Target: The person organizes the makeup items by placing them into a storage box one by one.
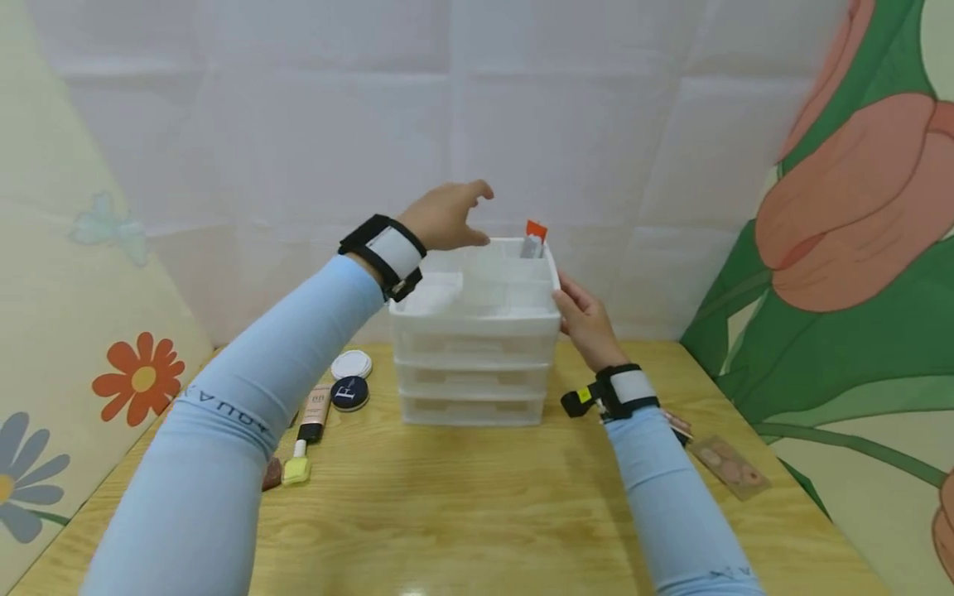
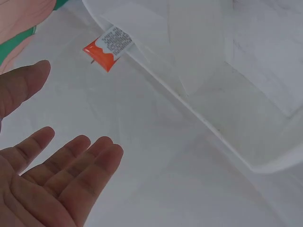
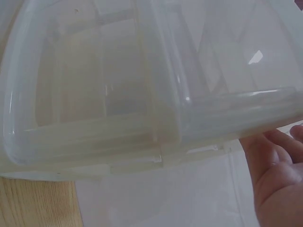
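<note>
A white translucent drawer organizer [image 1: 477, 331] with a divided top tray stands at the back of the table in the head view. Above its top left part, my left hand [image 1: 445, 217] is held in the air with thumb and fingers apart. Nothing is in that hand [image 2: 52, 175] in the left wrist view. My right hand [image 1: 586, 321] grips the organizer's right side near the upper rim; part of this hand [image 3: 279, 177] shows below the side in the right wrist view. A packet [image 1: 532, 240] with an orange end and printed label [image 2: 113, 45] sticks up from the tray's back right corner.
Left of the organizer lie a white round lid [image 1: 351, 364], a dark round compact [image 1: 349, 393], a BB cream tube [image 1: 315, 410] and a yellow nail polish bottle [image 1: 296, 465]. A flat palette [image 1: 730, 466] lies at right. White cloth [image 1: 298, 149] hangs behind.
</note>
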`<state>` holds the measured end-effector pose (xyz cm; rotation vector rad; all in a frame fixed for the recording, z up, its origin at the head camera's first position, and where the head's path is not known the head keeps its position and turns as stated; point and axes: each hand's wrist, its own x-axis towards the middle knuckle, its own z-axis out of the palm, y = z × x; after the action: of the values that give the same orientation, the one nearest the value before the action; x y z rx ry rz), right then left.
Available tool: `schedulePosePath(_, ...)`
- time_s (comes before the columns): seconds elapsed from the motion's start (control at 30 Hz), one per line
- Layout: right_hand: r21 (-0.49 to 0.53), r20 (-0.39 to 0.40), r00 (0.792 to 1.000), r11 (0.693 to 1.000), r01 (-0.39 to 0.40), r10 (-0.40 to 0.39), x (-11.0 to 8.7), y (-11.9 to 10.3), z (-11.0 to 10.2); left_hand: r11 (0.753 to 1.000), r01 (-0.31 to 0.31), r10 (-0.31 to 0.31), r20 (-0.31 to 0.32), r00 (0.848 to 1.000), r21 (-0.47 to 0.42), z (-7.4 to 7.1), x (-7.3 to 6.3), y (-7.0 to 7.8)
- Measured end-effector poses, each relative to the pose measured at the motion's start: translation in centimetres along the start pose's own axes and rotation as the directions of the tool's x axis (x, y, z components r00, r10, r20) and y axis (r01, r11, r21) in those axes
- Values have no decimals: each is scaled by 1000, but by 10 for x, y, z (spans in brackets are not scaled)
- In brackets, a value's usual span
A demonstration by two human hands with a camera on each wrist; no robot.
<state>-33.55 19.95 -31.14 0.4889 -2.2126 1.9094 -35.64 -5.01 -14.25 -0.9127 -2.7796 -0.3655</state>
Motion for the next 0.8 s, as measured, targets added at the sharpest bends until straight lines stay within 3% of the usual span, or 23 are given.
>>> schedulePosePath(0.23, -14, -8, 1000, 1000, 4, -4, 1, 2, -5, 999, 36, -36, -38, 999, -4, -16, -35, -23)
schedulePosePath(0.43, -12, -6, 1000, 1000, -8, 7, 3, 2, -4, 995, 101, -101, -60, 993, -9, -21, -71, -50)
schedulePosePath(0.63, -23, 2, 1000, 1000, -3, 3, 1, 2, -8, 984, 173, -176, -80, 981, -44, -13, -105, -79)
schedulePosePath(0.8, -7, -19, 1000, 1000, 5, -5, 0, -1, -14, 968, 234, -241, -80, 967, -91, 2, -124, -100)
